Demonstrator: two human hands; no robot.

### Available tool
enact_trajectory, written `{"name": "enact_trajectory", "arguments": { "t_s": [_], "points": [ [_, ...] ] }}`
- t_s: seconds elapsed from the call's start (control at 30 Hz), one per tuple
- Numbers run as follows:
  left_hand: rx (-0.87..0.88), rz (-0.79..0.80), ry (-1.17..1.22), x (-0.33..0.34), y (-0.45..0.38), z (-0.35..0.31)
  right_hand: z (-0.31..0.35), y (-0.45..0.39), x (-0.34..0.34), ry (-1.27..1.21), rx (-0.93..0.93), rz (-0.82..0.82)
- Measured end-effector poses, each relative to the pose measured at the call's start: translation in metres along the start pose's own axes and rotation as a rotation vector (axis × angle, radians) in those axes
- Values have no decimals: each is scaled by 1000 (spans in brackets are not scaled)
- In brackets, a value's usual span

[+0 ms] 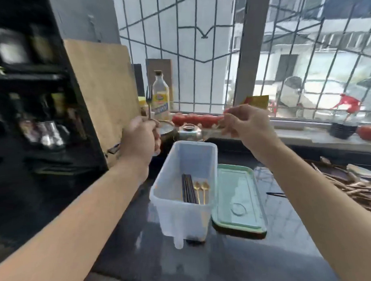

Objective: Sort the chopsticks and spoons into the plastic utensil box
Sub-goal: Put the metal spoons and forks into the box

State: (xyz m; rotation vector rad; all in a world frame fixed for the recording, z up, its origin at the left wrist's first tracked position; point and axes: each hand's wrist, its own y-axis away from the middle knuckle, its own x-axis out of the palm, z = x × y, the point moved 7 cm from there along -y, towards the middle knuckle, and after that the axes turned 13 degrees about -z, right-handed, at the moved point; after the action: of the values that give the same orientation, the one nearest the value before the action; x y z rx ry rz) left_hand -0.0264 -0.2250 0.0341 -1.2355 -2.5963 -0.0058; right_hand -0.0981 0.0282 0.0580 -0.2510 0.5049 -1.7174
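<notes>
The clear plastic utensil box (167, 183) stands open on the dark counter. Inside lie several dark chopsticks (188, 190) and two gold spoons (201, 191) side by side. Its green lid (237, 198) lies flat to the right of the box. My left hand (141, 136) is raised behind the box and grips a small dark fork (149, 103) upright, tines up. My right hand (247, 122) is lifted behind the box's right end with fingers curled, holding nothing that I can make out. A pile of chopsticks and spoons (350, 183) lies at the far right.
A wooden cutting board (103, 88) leans against a dark shelf rack (31, 93) on the left. An oil bottle (161, 97), small pots (189, 130) and tomatoes (192, 119) sit behind the box by the barred window. One dark chopstick (275, 193) lies right of the lid.
</notes>
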Motion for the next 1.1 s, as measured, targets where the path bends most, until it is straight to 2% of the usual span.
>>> {"name": "enact_trajectory", "arguments": {
  "t_s": [0.13, 0.4, 0.5, 0.67, 0.77, 0.83, 1.0, 1.1],
  "points": [
    [-190, 1, -174, -37, -27, 45, -22, 8, 73, 330, 4, 229],
    [-200, 52, -160, -33, -41, 74, -79, 19, 128, 846, 145, 581],
    [-198, 73, -171, -29, -39, 75, -80, 17, 130, 1061, 115, 643],
    [-185, 79, -135, -22, -41, 69, -62, 10, 111, 969, 188, 569],
    [-185, 84, -107, -20, -35, 65, -56, 22, 111, 743, 304, 588],
    [-182, 91, -100, -20, -31, 62, -53, 32, 117, 657, 297, 607],
    [-163, 83, -105, -28, -21, 58, -65, 56, 131, 697, 288, 558],
    [-160, 68, -124, -34, -17, 56, -72, 70, 143, 859, 141, 634]
  ]
}}
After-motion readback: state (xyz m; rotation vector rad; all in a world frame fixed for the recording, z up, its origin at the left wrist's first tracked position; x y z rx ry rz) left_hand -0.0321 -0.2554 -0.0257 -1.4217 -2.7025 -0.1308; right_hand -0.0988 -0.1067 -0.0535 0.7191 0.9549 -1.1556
